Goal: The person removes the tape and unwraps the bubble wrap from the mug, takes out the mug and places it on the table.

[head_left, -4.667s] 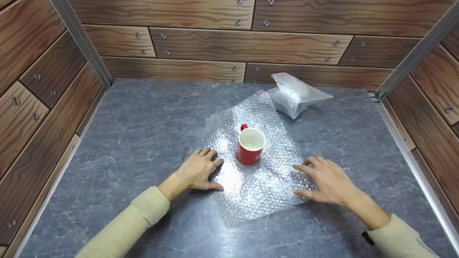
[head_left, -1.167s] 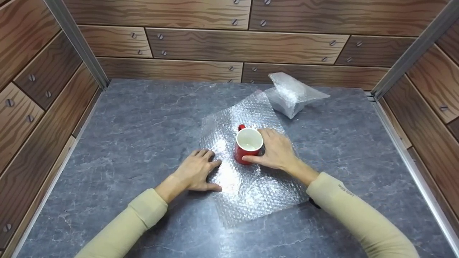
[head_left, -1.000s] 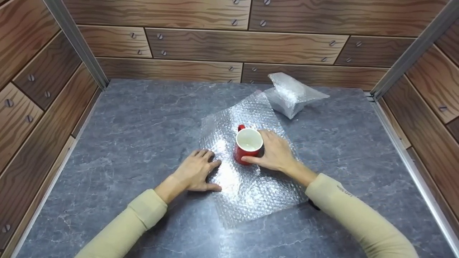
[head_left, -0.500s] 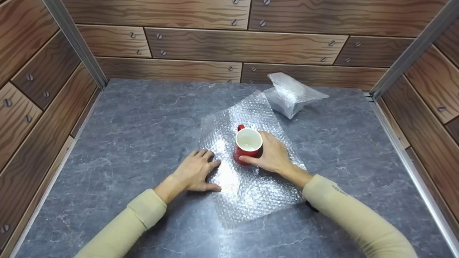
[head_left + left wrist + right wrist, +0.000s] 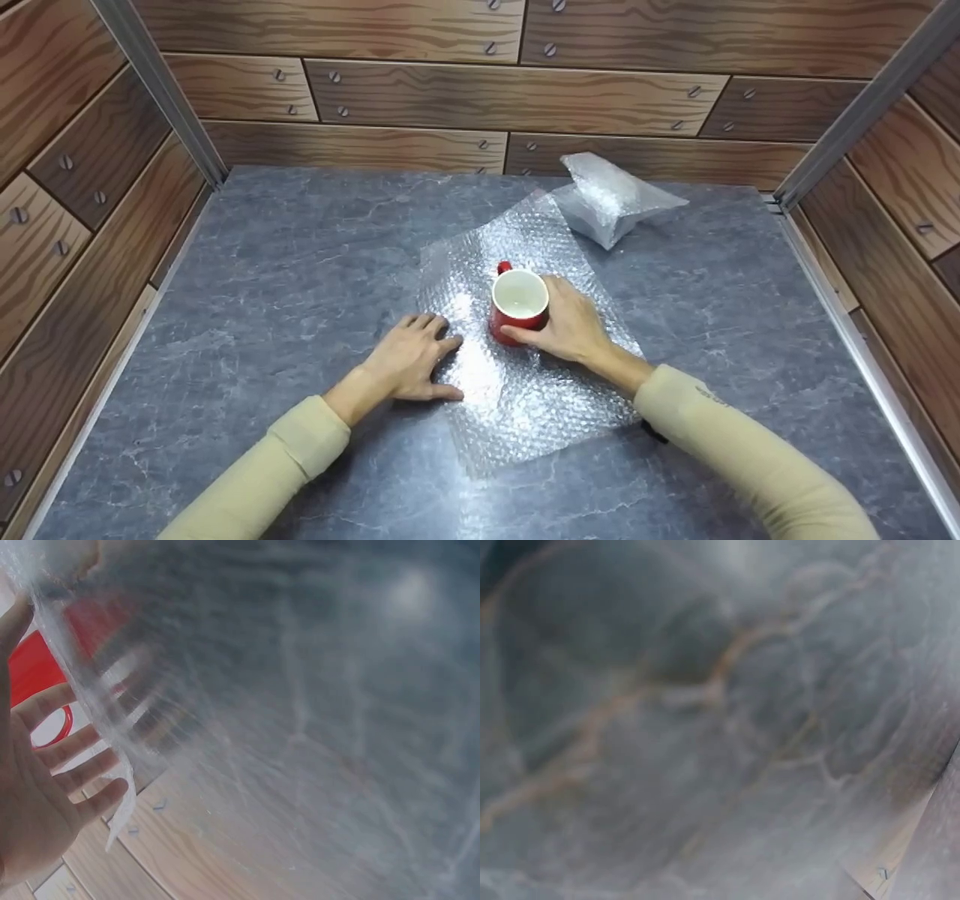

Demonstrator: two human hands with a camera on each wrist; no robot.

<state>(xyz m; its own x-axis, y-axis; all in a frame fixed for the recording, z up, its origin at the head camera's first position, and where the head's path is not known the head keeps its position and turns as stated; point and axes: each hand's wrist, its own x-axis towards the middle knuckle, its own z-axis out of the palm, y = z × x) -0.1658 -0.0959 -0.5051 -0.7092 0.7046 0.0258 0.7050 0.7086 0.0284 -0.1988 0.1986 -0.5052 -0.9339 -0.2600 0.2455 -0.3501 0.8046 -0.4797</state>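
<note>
A red mug (image 5: 519, 296), white inside, stands upright on a flat sheet of bubble wrap (image 5: 540, 412), its handle pointing to the far side. My right hand (image 5: 574, 322) grips the mug's right side, thumb across its near face. At the sheet's left edge rests my left hand (image 5: 420, 356), fingers spread and holding nothing. The left wrist view has that left hand (image 5: 45, 787) with fingers extended beside the red mug (image 5: 34, 671) and the wrap's edge. Blurred tabletop fills most of the right wrist view; hand and mug are out of it.
A wrapped bubble-wrap bundle (image 5: 611, 199) sits at the back right, by the sheet's far corner. Wood-patterned walls (image 5: 420, 94) with metal corner posts (image 5: 161, 90) enclose the grey marbled table (image 5: 300, 240) at the back and sides.
Since the earliest frame my right hand has moved left from the sheet's right edge and taken hold of the mug. Over the last second both hands stay nearly still; the mug remains in place.
</note>
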